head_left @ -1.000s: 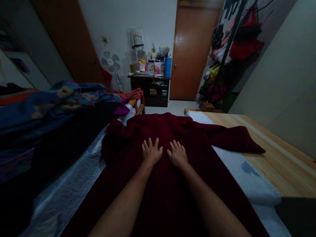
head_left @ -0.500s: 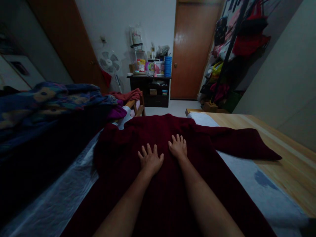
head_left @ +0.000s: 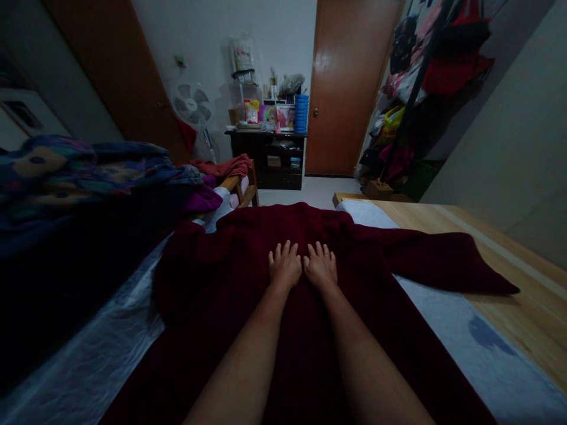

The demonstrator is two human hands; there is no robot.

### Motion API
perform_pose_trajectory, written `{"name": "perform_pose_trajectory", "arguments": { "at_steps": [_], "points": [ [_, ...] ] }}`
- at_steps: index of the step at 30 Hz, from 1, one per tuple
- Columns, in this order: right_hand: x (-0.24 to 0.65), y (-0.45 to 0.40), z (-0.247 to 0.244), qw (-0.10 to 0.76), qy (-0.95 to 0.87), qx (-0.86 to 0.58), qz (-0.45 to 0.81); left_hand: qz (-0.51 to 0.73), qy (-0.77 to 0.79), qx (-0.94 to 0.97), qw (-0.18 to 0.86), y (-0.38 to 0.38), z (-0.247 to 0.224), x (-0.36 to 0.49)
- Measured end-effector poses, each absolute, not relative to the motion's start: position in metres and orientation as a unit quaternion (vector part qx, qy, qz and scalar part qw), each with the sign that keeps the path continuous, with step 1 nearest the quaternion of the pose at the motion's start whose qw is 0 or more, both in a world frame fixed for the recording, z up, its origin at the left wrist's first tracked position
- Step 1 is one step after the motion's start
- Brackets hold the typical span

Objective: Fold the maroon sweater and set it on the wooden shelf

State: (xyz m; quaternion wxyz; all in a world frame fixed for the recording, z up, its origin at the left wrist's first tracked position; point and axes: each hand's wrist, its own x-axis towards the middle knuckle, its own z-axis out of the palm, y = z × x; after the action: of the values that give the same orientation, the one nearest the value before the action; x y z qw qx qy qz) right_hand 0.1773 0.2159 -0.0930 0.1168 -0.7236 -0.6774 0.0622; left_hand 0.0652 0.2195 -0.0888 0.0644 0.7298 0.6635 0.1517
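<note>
Lying under both hands point(head_left: 286, 269) point(head_left: 320, 269), maroon garment point(head_left: 305, 348), heaped clothes point(head_left: 106, 192) alongside, fan point(head_left: 193, 104) beyond

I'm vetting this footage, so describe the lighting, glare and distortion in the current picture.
Head view: dim light leaves the maroon garment nearly black low down; head view: faint sheen on the far door; head view: the left door leans, likely wide-angle stretch, while left hand and right hand are clearly outlined.

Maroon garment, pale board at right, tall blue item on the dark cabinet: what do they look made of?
Maroon garment: matte fabric, perhaps wool or fleece, given its soft folds and lack of shine. Pale board: wood or wood-look laminate, fairly smooth, with streaked grain. Tall blue item: probably plastic, finish unclear, from its even colour and ridged side.
</note>
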Motion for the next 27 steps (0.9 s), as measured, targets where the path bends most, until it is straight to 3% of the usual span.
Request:
{"name": "perform_pose_trajectory", "arguments": {
  "at_steps": [12,27],
  "points": [
    [0.183,0.228,-0.090,0.122,-0.755,-0.634,0.118,0.149,0.672,0.723,0.048,0.221,-0.089,0.065],
    [0.211,0.338,-0.080,0.003,-0.681,-0.732,-0.008,0.129,0.687,0.711,0.078,0.228,-0.082,0.059]
  ]
}}
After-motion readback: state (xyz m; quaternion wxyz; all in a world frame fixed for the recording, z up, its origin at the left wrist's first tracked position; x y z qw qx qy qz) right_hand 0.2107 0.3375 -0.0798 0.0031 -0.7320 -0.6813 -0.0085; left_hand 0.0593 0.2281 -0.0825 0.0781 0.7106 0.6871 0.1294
